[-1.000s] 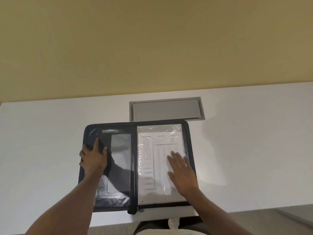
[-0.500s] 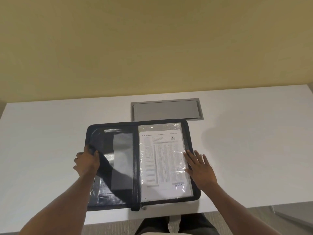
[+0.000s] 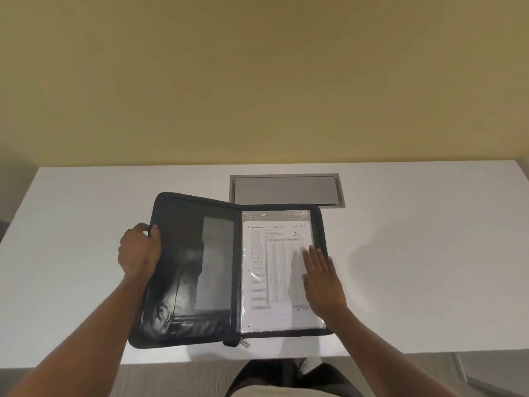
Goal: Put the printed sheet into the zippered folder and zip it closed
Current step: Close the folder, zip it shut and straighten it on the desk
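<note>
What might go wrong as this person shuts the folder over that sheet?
1. The right hand lies flat on the printed sheet; if it stays, the left cover could close on the fingers.
2. Once that hand lifts, the sheet might slide toward the folder edge and catch in the zipper.
3. The zipper pull sits near the table edge and may snag.

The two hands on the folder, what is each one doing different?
The left hand curls around the outer edge of the zippered folder's left cover, gripping it; the right hand lies flat and open. The left hand's cover is tilted up off the white table; the right hand presses on the printed sheet on the flat right half. Both touch the same open folder.
</note>
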`<action>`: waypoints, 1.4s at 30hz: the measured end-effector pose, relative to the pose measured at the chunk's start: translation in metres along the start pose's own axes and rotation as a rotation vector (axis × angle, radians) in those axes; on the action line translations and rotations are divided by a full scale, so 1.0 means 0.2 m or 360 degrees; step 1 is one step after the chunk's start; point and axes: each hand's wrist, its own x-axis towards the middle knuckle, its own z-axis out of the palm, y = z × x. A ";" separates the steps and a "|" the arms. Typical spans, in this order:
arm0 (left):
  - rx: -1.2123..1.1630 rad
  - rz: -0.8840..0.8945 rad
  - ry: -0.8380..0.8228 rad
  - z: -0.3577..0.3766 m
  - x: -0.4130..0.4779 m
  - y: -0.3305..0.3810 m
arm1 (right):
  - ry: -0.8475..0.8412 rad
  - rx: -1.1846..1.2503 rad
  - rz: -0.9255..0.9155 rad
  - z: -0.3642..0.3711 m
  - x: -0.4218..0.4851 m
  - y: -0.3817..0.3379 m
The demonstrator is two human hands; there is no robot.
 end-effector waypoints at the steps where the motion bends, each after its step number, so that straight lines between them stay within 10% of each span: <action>1: 0.0003 0.0045 0.0001 -0.03 -0.01 0.01 | 0.0023 0.0019 -0.0019 -0.02 0.00 -0.05; 11: -0.0401 0.0543 -0.0022 -0.23 -0.34 0.36 | 0.0305 0.0881 -0.0253 -0.45 -0.15 -0.69; 20: -0.1071 0.0677 -0.0689 0.01 -0.78 0.64 | 0.0438 0.1166 -0.0226 -0.64 -0.28 -0.67; 42: 0.0523 0.1215 -0.1042 0.84 -1.15 0.51 | 0.0005 0.1036 0.0540 -0.23 -0.06 0.14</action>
